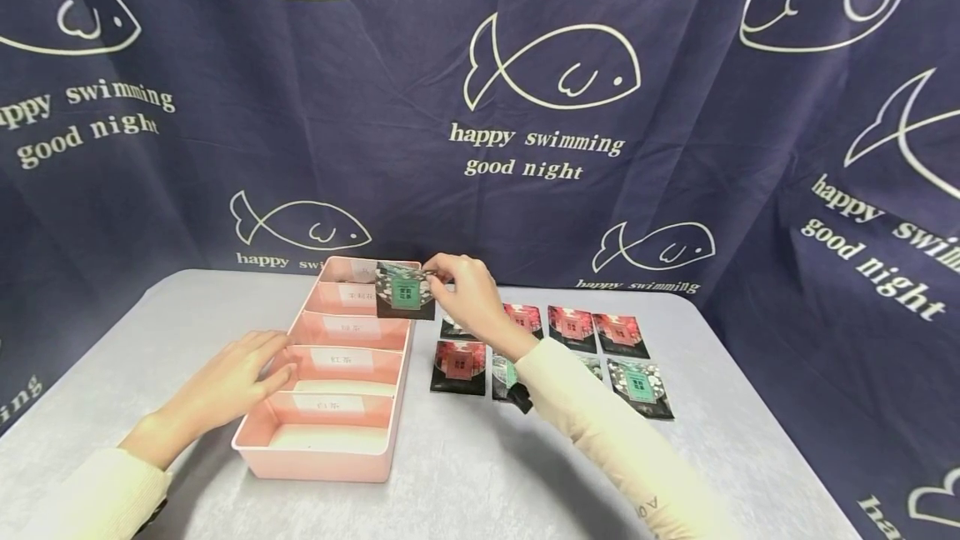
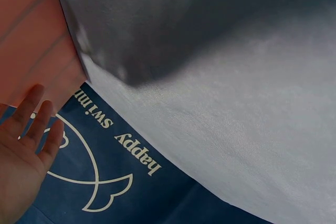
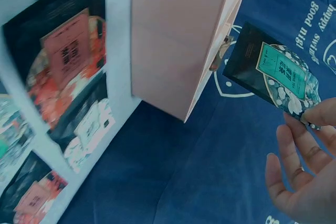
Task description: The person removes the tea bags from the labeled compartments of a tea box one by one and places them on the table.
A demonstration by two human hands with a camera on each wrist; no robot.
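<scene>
My right hand pinches the edge of a black tea sachet with a green label and white flowers. It holds the sachet over the far compartments of a pink divided box. In the right wrist view, thumb and fingers meet at one corner of that sachet. At the box's left side lies my left hand, its fingers loosely extended by the rim and its thumb over a compartment. The left wrist view shows straight fingers beside the box's outer wall.
Right of the box, more sachets lie in two rows, some red-labelled and some green-labelled; my right forearm covers part of them. White paper labels mark the box's compartments. A dark blue fish-print cloth hangs behind the grey table.
</scene>
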